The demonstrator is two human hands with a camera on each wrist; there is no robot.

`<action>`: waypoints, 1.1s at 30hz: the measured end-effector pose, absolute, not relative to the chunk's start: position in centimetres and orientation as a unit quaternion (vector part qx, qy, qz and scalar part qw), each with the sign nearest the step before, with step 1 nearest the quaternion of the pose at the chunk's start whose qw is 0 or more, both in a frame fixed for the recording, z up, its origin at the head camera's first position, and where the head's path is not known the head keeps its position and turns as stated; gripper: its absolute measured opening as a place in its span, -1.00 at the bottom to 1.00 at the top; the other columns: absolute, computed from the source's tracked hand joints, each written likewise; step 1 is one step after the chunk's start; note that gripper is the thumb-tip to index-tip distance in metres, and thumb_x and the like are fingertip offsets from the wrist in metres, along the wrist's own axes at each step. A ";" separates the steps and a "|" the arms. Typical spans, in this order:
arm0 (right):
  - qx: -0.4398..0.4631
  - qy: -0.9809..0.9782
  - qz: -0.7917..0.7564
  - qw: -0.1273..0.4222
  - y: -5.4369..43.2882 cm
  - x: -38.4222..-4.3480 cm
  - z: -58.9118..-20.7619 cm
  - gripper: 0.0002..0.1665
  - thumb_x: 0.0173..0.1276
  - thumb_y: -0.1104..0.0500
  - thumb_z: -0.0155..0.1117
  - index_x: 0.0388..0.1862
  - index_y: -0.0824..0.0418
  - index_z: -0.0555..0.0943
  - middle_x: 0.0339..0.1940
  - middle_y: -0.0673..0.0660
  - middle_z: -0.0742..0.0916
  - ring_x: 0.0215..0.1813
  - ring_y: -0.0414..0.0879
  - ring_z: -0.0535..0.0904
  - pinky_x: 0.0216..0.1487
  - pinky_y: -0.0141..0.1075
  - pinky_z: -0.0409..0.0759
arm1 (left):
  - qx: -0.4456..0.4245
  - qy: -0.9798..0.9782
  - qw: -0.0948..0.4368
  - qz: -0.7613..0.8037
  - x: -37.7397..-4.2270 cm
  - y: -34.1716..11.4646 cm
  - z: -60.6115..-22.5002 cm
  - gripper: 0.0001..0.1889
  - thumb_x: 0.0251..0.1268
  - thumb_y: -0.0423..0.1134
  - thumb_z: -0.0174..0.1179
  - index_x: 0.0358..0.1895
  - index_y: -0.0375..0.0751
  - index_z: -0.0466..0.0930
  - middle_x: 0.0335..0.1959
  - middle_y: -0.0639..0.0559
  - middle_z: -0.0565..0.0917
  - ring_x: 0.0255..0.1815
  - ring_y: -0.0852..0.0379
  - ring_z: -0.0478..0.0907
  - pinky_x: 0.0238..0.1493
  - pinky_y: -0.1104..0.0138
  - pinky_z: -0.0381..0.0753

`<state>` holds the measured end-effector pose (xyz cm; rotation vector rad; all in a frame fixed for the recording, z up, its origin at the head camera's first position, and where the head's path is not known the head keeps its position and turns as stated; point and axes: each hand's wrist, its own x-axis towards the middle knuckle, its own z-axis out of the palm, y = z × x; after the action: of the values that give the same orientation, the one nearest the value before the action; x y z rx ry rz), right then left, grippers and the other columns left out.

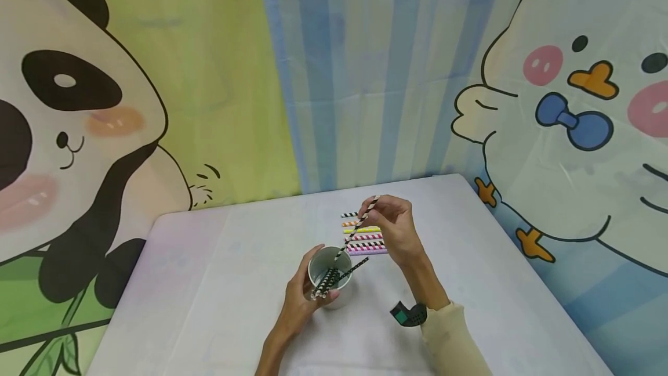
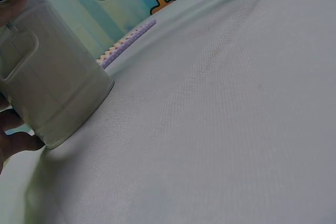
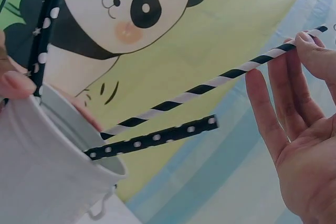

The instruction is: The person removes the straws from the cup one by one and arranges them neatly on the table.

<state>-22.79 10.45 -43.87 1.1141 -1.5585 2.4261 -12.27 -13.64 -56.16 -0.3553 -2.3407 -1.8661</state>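
Cloth backdrops printed with a black-and-white panda (image 1: 112, 149) and a round white bird (image 1: 548, 179) stand behind a desk (image 1: 224, 295) covered in white fabric. On it, as the head view alone shows in full, lies a row of thin patterned straws (image 1: 365, 244) in black, orange, yellow, pink and purple; the left wrist view catches only a lavender end and a dotted neighbour.

Near the row, the left hand (image 1: 296, 296) has its grip wrapped round a white tapered bucket (image 1: 341, 302), whose side loop and lower edge show clearly from the left wrist. The right hand (image 1: 399, 228) has thumb and fingertips pinched together on the upper end of a black-and-white spiral-striped straw (image 3: 184, 97), its lower end at the bucket's mouth.

Only the right wrist view makes out white dots on the black straw (image 3: 157, 138) leaning out over the rim, and stars among the black straws (image 3: 48, 35) by the left thumb.
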 end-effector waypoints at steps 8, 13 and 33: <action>0.356 -0.490 0.794 0.056 12.1 -23.5 -42.2 -0.86 0.56 0.18 0.44 -0.02 0.00 0.86 -0.17 -0.01 0.85 -0.04 -0.09 0.74 -0.02 -0.20 0.82 | -0.120 -0.774 0.064 -0.619 -12.3 -13.7 -56.1 0.00 0.24 -0.12 0.58 0.73 0.24 0.23 0.51 -0.04 0.61 0.41 -0.27 0.66 0.44 0.05 0.65; 0.362 -0.480 0.795 0.081 13.5 -24.3 -41.9 -0.81 0.55 0.23 0.44 0.02 0.02 0.86 -0.15 0.00 0.86 -0.05 -0.10 0.75 -0.06 -0.26 0.81 | -0.125 -0.771 0.063 -0.621 -12.3 -13.8 -56.2 0.01 0.24 -0.13 0.58 0.74 0.17 0.23 0.52 -0.08 0.60 0.42 -0.29 0.66 0.45 0.10 0.64; 0.300 -0.541 0.772 0.144 19.2 -27.0 -43.1 -0.77 0.55 0.43 0.32 0.07 0.36 0.83 -0.13 0.07 0.86 -0.10 -0.10 0.81 -0.10 -0.24 0.87 | -0.127 -0.775 0.061 -0.617 -12.3 -13.8 -56.2 0.01 0.23 -0.11 0.57 0.73 0.25 0.22 0.52 -0.11 0.59 0.42 -0.28 0.66 0.43 -0.02 0.65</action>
<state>-26.97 19.18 -43.09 0.8663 -1.5588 2.2271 -12.26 -13.80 -56.18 -0.3833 -2.3440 -1.8659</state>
